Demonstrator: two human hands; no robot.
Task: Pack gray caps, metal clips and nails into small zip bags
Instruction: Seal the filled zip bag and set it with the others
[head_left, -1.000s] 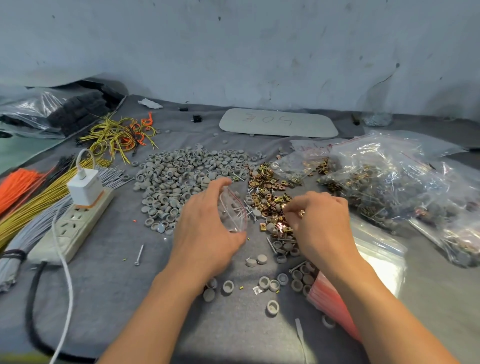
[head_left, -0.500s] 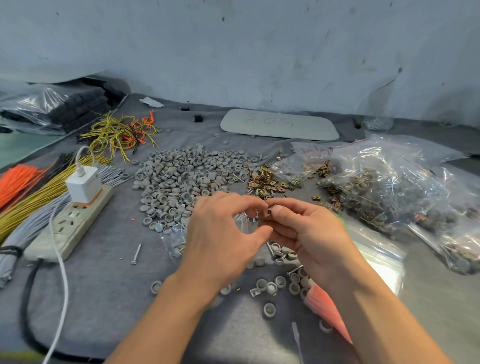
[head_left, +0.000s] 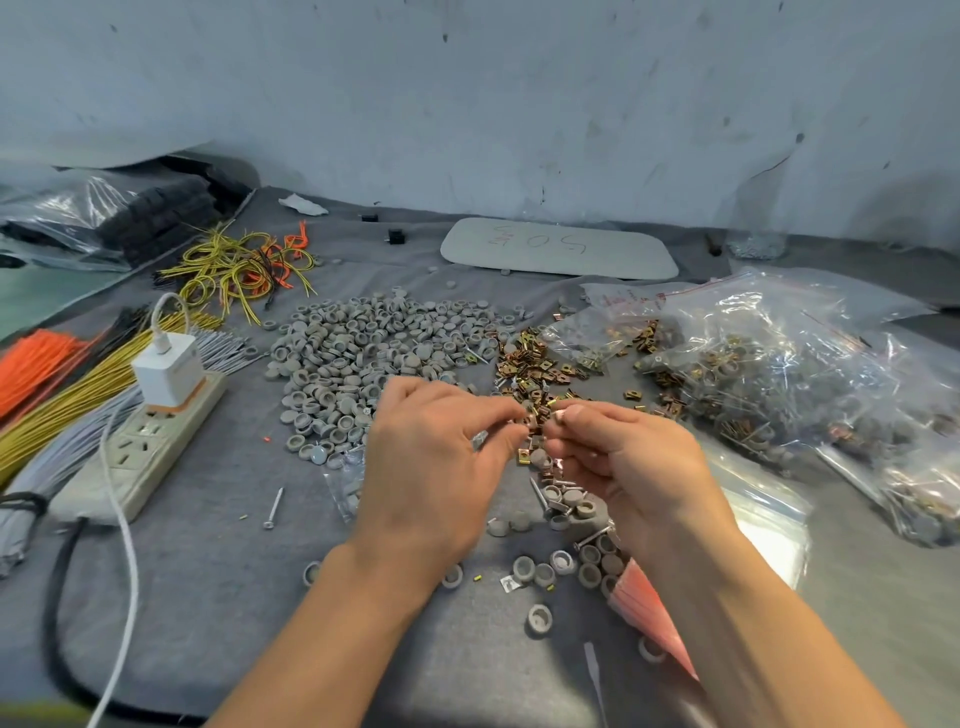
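My left hand (head_left: 431, 467) grips a small clear zip bag (head_left: 345, 483); its lower part, with gray caps inside, hangs out below the palm. My right hand (head_left: 628, 467) meets it fingertip to fingertip and pinches a brass-coloured metal clip (head_left: 532, 422) at the bag's mouth. Behind the hands lie a big heap of gray caps (head_left: 374, 353) and a pile of metal clips (head_left: 530, 358). Loose caps and nails (head_left: 540, 493) are scattered under and in front of my hands. A single nail (head_left: 274, 507) lies to the left.
Filled clear bags (head_left: 779, 374) are heaped at the right. Flat zip bags (head_left: 758, 519) lie under my right forearm. A power strip (head_left: 140, 457) with a white charger, cables and wire bundles (head_left: 57, 389) fill the left. A pale board (head_left: 561, 248) lies by the wall.
My right hand left the clip pile and came to the mouth of the bag. My left hand turned the bag and closed its fingers toward the right hand.
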